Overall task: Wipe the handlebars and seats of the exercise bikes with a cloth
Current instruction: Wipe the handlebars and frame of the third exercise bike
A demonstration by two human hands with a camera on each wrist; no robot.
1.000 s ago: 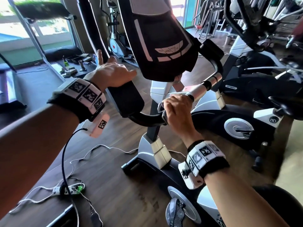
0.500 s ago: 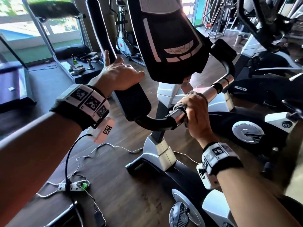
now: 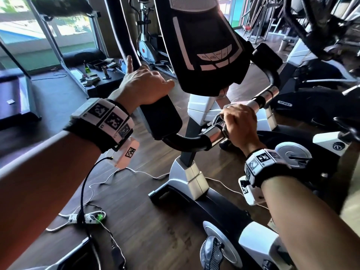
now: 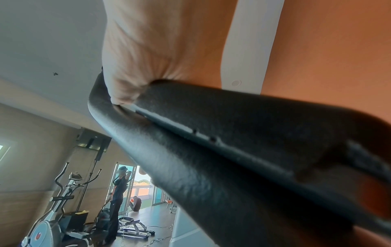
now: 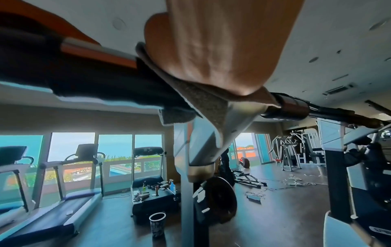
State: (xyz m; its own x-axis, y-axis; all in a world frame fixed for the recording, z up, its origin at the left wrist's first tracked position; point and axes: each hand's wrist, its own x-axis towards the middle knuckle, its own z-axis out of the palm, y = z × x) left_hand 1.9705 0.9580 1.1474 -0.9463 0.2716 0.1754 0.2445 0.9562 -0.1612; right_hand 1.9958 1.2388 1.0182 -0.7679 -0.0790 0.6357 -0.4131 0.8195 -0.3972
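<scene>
On one handlebar (image 3: 187, 144): two hands, one cloth (image 3: 221, 124).

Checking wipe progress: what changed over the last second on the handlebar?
The right hand, gripping the cloth around the handlebar, slid outward from the black bend onto the chrome section. The left hand stayed gripping the black pad, index finger raised. Nothing was let go.

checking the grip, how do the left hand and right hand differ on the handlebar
The left hand rests bare on the black padded part of the handlebar, thumb sticking up; the right hand wraps a grey cloth round the chrome section. The left hand sits higher and farther out, the right hand lower, near the centre post. Both are on the same bike's bar and wear tagged wrist bands.
</scene>
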